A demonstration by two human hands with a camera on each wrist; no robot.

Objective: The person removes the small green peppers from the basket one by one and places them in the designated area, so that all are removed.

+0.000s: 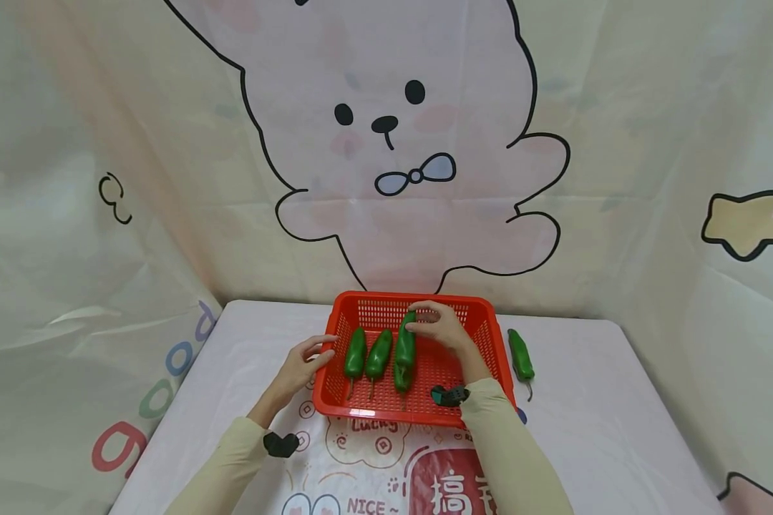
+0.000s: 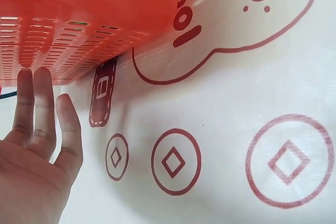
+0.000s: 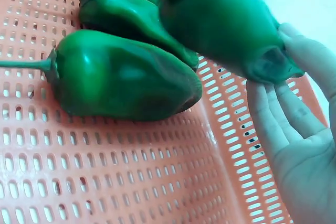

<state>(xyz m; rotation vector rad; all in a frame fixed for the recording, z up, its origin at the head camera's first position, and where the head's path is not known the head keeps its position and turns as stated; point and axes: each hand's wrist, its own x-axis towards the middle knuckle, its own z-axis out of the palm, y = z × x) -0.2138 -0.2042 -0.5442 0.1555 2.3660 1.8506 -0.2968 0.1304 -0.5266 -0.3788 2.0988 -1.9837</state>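
Observation:
My right hand (image 1: 443,327) pinches a green pepper (image 3: 220,22) by its blunt tip between thumb and fingers, holding it tilted above the red basket (image 1: 419,416). Three more green peppers lie in the basket: a left one (image 1: 356,352), a middle one (image 1: 378,354) and one (image 3: 126,77) partly hidden under the held pepper in the head view. At the basket's left side is my left hand (image 1: 299,366). Its fairly straight fingers (image 2: 44,98) touch the perforated outer wall (image 2: 79,35). The left thumb is out of sight in the left wrist view.
Right of the basket, another green pepper (image 1: 520,355) lies on the white table covering (image 1: 592,429). Printed red pictures and lettering (image 1: 451,479) mark the front of the table. A cloth backdrop (image 1: 419,236) with a cartoon bear rises right behind the basket.

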